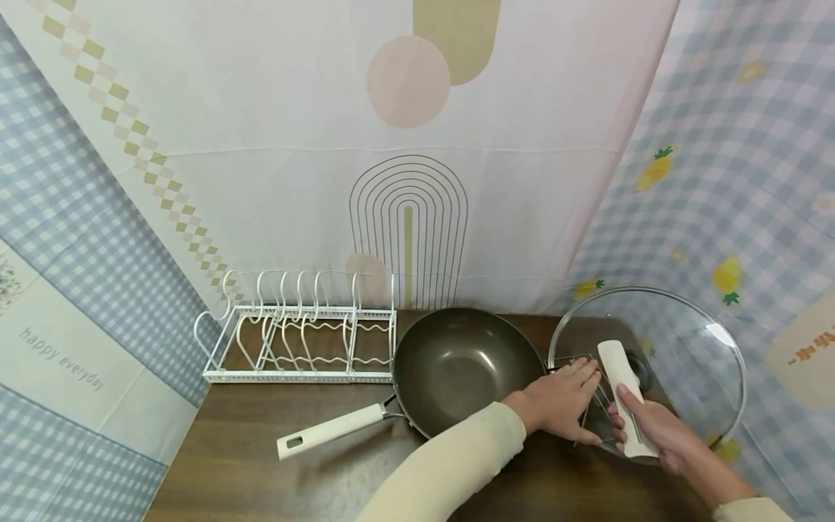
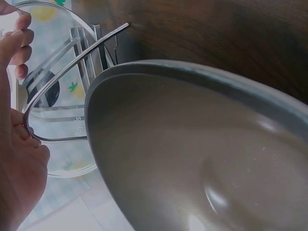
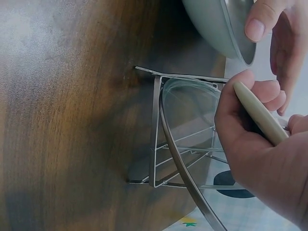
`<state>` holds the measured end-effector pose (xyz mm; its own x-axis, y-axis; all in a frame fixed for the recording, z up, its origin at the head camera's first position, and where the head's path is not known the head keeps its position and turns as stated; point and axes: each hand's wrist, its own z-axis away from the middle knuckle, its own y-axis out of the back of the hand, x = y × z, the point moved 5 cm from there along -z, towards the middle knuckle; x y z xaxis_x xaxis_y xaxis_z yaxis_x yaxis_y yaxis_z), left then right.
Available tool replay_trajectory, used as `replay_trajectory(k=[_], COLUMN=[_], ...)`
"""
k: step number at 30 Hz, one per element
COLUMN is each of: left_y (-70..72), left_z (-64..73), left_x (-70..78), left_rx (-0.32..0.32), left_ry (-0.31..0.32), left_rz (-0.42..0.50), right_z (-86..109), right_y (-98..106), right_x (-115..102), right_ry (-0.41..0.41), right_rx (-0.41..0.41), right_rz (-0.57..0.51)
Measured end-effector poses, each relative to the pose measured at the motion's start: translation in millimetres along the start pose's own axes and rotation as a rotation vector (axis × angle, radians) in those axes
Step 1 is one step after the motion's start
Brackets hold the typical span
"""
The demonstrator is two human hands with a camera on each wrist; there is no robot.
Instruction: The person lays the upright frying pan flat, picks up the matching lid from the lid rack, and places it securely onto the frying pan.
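In the head view, my right hand (image 1: 649, 428) grips the long white handle (image 1: 620, 391) of a large, clear glass lid (image 1: 704, 362). The lid has a metal rim and stands steeply tilted at the right. Its lower edge sits within a metal wire stand (image 3: 155, 130), as the right wrist view shows. Beside the handle, my left hand (image 1: 564, 399) has its fingers extended over the stand, thumb spread toward the near side. A dark frying pan (image 1: 457, 370) lies just left of that hand, its white handle (image 1: 333, 431) pointing left.
A white rack (image 1: 300, 377) with upright curved dividers stands on the brown wooden table (image 1: 248, 449), left of the pan. Behind it hangs a pale printed cloth (image 1: 293, 203). Blue checked cloth (image 1: 750, 181) covers the right side, close behind the lid.
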<state>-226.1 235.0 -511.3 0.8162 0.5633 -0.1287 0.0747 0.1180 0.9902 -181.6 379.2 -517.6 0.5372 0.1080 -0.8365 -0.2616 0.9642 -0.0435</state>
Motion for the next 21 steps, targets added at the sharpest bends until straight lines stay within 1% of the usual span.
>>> replay_trajectory(k=[3, 9, 16, 21], left_y=[0.6, 3.0, 2.1, 1.1], left_z=[0.9, 1.4, 1.3, 1.2], left_x=[0.0, 0.1, 0.2, 0.0], left_rx=[0.004, 0.013, 0.002, 0.001], left_ry=[-0.007, -0.023, -0.024, -0.020], left_rz=[-0.013, -0.067, -0.065, -0.059], right_z=[-0.8, -1.3, -0.9, -1.5], right_y=[0.7, 1.8, 1.4, 1.1], right_x=[0.9, 2.0, 2.2, 1.4], right_ry=[0.001, 0.004, 0.000, -0.004], right_rx=[0.021, 0.044, 0.053, 0.076], right_rz=[0.014, 0.022, 0.025, 0.038])
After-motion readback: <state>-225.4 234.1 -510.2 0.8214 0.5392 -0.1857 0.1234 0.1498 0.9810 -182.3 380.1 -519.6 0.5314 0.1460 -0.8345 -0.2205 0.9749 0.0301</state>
